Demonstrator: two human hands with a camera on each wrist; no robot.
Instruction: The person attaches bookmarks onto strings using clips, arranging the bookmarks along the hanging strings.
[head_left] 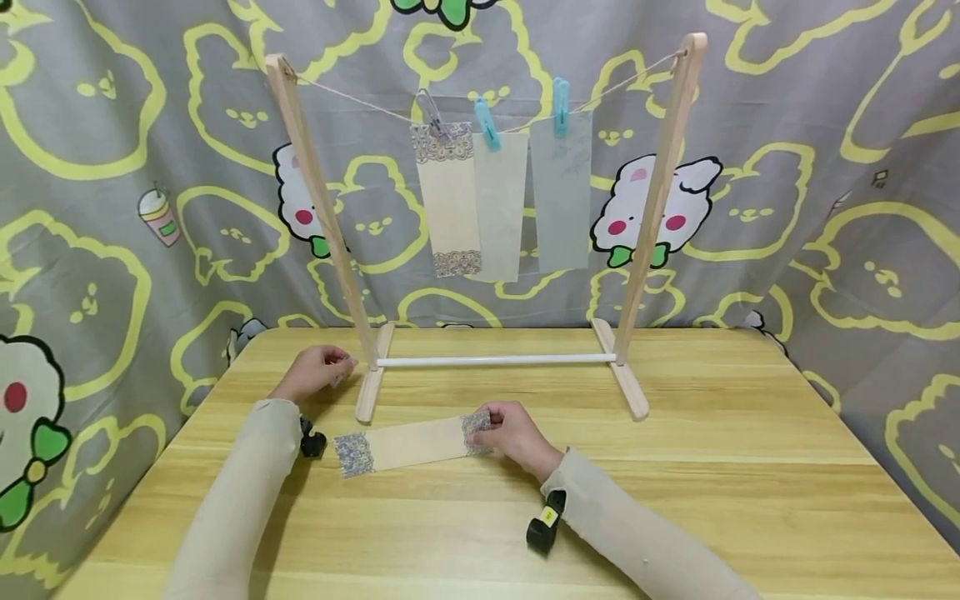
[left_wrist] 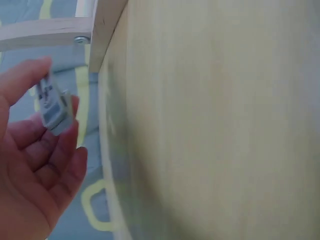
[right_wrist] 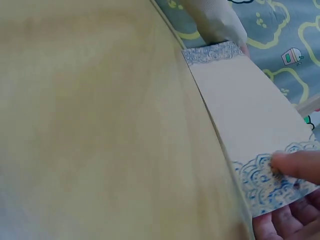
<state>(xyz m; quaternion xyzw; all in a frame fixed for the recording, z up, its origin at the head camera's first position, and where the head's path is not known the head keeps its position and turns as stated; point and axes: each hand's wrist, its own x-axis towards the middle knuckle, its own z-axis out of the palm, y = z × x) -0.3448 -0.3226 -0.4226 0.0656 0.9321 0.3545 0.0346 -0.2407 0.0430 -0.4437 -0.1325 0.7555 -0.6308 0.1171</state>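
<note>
In the left wrist view a small greyish clothespin [left_wrist: 54, 107] is pinched between the thumb and fingers of my left hand [head_left: 315, 372]. That hand is over the table, just left of the wooden stand's left foot. My right hand [head_left: 513, 433] pinches the right end of a cream paper strip [head_left: 417, 444] with blue patterned bands at both ends. In the right wrist view the thumb lies on top of the patterned band and the fingers are beneath it. The strip's far end points toward my left arm.
A wooden stand [head_left: 332, 200] with a white crossbar [head_left: 495, 361] holds a string. From it hang a cream patterned strip [head_left: 447, 204], a pale strip [head_left: 501, 208] and a grey-green strip [head_left: 562, 192], clipped by a purplish clothespin [head_left: 430, 112] and two blue clothespins [head_left: 487, 123]. A patterned curtain surrounds the table.
</note>
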